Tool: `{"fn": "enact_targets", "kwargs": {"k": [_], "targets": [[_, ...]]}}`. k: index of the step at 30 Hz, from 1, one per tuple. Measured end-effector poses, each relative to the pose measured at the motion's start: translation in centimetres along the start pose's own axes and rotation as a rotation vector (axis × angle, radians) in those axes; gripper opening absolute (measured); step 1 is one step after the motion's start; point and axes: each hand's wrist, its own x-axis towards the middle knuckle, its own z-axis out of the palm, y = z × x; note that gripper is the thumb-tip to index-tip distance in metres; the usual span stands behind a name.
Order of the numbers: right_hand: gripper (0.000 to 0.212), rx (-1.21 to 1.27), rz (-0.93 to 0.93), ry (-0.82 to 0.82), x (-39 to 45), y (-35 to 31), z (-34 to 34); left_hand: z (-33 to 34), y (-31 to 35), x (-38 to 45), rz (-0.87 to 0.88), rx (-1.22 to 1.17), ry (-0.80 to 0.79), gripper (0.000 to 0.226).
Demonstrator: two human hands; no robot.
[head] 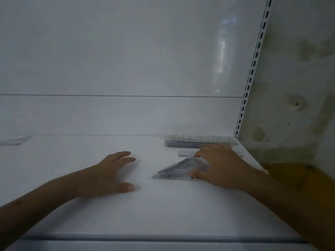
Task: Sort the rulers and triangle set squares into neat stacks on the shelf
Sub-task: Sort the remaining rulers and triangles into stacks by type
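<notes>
My right hand [217,165] pinches the clear set square [178,171] on the shelf [163,205], its long edge pointing left toward my left hand [113,173], which lies open; the ruler stack [197,141] sits just behind

The shelf [163,205] is open across its middle and front, so a hand can pass there freely. At the back right, a stack of rulers [197,141] lies along the rear panel [126,60], with a single ruler [185,153] just before it. The triangle set square [178,171] lies near them. The slotted upright [253,69] closes the right corner.
</notes>
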Motion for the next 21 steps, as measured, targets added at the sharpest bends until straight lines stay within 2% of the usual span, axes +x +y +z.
{"fn": "enact_targets", "kwargs": {"k": [3,6,7,10,11,12,14,16,21], "targets": [[0.069,-0.069,-0.005,-0.068,0.4,0.2,-0.2,-0.7,-3.2,-1.8,-0.09,0.027,-0.065,0.13],[0.097,-0.061,-0.002,-0.091,0.5,0.1,-0.8,0.3,-5.1,-2.3,-0.088,0.154,-0.031,0.125],[0.095,-0.058,0.008,-0.085,0.5,-0.2,-1.1,0.7,-5.4,-2.3,-0.066,0.187,-0.005,0.124],[0.055,-0.043,0.025,-0.026,0.7,-2.7,-2.2,0.8,-5.7,-2.1,-0.008,0.165,0.079,0.121],[0.05,-0.037,0.031,-0.008,1.0,-4.0,-2.5,0.5,-5.9,-2.4,0.017,0.144,0.102,0.12],[0.054,-0.023,0.032,0.0,1.4,-5.5,-2.8,0.0,-6.3,-2.8,0.04,0.134,0.128,0.12],[0.076,-0.011,0.009,0.011,2.3,-9.3,-3.3,-1.3,-7.8,-4.6,0.076,0.127,0.194,0.116],[0.087,0.015,-0.022,0.037,3.7,-13.8,-3.6,-2.8,-10.3,-7.5,0.091,0.131,0.259,0.108],[0.071,0.067,-0.178,0.021,8.6,-26.0,-2.4,-6.1,-20.5,-17.4,-0.027,0.181,0.368,0.096]]}}
